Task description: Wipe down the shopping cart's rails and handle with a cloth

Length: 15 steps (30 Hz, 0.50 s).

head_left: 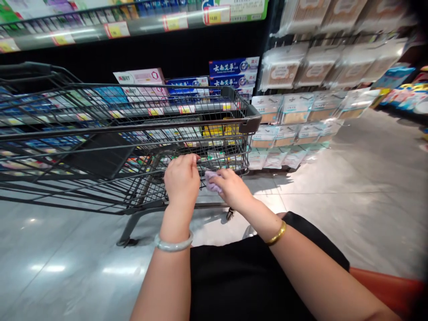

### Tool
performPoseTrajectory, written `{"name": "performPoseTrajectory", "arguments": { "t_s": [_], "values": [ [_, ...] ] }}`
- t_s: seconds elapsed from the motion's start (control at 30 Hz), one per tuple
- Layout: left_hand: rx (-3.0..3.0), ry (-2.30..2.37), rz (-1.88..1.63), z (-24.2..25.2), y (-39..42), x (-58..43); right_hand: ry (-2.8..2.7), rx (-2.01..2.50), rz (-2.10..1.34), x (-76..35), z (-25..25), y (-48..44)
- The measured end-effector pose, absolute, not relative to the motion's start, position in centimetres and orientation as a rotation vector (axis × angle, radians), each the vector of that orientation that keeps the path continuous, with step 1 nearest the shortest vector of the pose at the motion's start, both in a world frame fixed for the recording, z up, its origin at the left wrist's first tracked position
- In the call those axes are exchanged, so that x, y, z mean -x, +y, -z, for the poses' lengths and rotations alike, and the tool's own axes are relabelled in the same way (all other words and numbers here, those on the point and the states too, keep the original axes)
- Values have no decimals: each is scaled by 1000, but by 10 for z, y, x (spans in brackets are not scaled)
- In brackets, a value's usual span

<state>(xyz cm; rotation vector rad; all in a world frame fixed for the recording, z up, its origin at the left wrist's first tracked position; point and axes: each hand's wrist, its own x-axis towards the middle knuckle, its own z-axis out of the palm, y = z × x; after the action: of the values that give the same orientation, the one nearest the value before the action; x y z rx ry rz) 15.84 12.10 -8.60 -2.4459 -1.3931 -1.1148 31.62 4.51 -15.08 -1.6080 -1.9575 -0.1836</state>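
Note:
A black wire shopping cart (160, 129) stands side-on in front of me. My left hand (182, 178) is closed at the cart's side, its fingers curled at a wire near the front end; the fingertips are mostly hidden. In my right hand (232, 189) a crumpled light purple cloth (212, 182) is pinched. The cloth lies close against the lower side wires, just right of my left hand. A dark flat panel (100, 154) shows in the cart's basket.
Behind the cart, a shelf holds blue toothpaste boxes (234, 67) and pink boxes (147, 76). Hanging packets of cotton swabs (282, 73) fill a rack at right. A cart wheel (230, 214) rests on the grey tiled floor (334, 187). Something red (384, 285) is at lower right.

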Motion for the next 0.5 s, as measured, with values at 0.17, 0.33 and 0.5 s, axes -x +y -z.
{"name": "performPoseTrajectory", "arguments": {
  "t_s": [0.17, 0.33, 0.5],
  "values": [
    [2469, -1412, 1148, 85, 122, -159, -1771, 1583, 277, -325, 152, 39],
    [2480, -1394, 1173, 85, 123, -159, -1851, 1694, 159, -342, 149, 36],
    [2519, -1386, 1158, 85, 123, -158, -1632, 1648, 284, -358, 142, 35]
  ]
}}
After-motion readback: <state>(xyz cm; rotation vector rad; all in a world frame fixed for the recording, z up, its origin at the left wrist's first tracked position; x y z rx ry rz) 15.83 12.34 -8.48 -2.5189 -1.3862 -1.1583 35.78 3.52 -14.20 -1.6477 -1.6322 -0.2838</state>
